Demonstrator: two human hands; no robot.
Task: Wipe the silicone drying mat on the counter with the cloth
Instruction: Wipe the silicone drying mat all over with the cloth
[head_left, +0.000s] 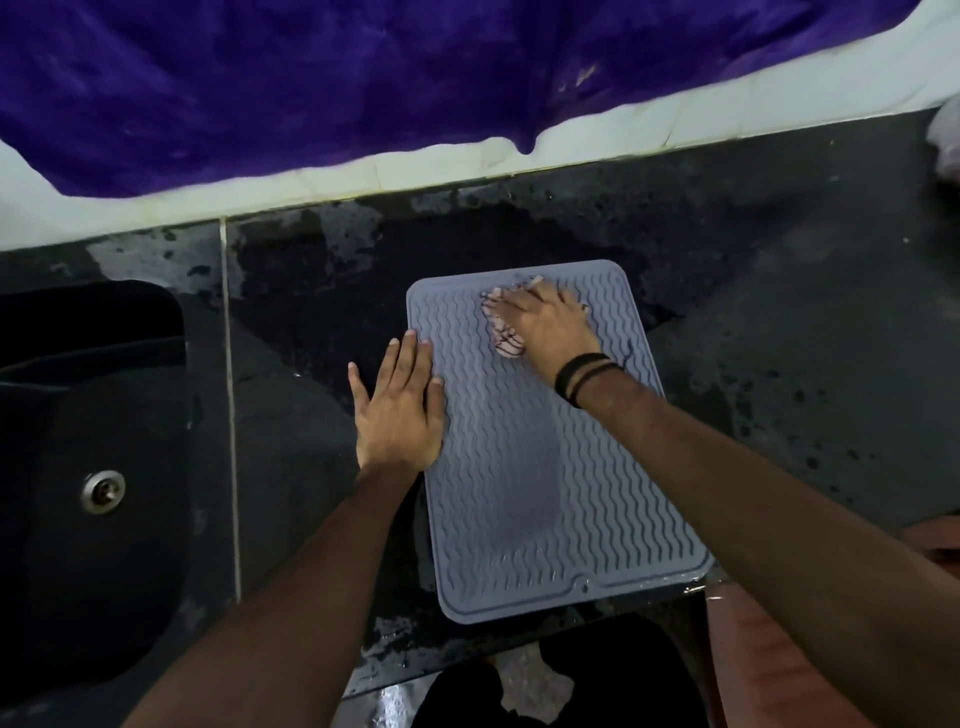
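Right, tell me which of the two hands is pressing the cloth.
The right hand, the one with black bands at its wrist, presses the pink cloth on the far part of the mat. The left hand lies flat, bare, on the mat's left edge.

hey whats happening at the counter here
A person is wiping a grey silicone drying mat on a wet dark counter. The right hand presses a pale cloth onto the far part of the mat, while the left hand lies flat across the mat's left edge, apparently steadying it. A dark sink sits to the left, and a purple fabric hangs over the white tiled wall behind.
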